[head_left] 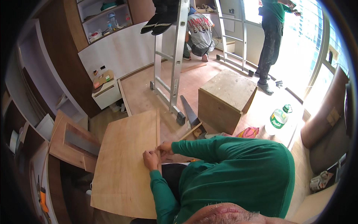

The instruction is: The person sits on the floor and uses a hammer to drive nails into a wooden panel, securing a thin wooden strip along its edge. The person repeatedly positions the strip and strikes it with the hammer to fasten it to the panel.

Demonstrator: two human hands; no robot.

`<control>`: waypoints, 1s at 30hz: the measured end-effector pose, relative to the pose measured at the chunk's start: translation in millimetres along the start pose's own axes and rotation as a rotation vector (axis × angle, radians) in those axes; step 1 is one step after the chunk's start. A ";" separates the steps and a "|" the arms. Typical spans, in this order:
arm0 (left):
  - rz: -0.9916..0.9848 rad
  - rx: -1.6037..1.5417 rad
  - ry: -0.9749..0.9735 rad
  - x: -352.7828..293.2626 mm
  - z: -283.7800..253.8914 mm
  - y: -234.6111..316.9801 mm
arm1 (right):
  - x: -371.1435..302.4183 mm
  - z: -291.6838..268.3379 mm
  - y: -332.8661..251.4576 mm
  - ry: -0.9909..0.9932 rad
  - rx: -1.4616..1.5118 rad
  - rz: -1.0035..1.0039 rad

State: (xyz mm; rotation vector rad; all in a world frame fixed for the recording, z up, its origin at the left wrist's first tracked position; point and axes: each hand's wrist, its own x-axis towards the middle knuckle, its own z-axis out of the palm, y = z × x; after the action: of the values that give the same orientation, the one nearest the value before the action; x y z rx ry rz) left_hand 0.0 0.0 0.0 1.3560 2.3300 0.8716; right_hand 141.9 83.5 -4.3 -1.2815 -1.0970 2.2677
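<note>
A large light plywood panel (125,160) lies in front of me, tilted in view, with a thin wooden edge strip (158,125) running along its right side. My left hand (151,159) rests at this edge, its fingers bent and closed on the strip. Right beside it, my right hand (166,148) pinches the same strip from the outer side, fingertips nearly touching those of the left. Whatever small thing may lie between the fingertips is hidden. An orange-handled tool (192,160) shows partly below my right forearm.
A handsaw (189,112) lies by the aluminium ladder (175,63). Beyond my right arm stand a plywood box (220,108) and a large green-labelled bottle (276,121). One person (201,33) crouches at the back; another (270,41) stands near the window. A framed wood panel (72,140) leans left.
</note>
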 end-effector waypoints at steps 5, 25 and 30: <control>-0.139 -0.456 -0.268 -8.4 -40.4 0.3 | 7.5 -14.1 -1.4 0.081 0.008 -0.010; -0.221 -1.429 0.489 -190.4 -227.1 -309.5 | -10.5 -15.8 -2.3 0.093 0.038 0.015; -0.064 -1.390 0.467 -196.1 -230.6 -283.1 | -10.0 -31.6 -2.4 0.051 0.068 0.012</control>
State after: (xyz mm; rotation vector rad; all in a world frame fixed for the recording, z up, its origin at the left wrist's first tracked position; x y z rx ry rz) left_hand -215.9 -353.6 -11.3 0.4501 1.2455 2.2806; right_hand 173.4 93.9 -6.3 -1.3152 -0.9886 2.2479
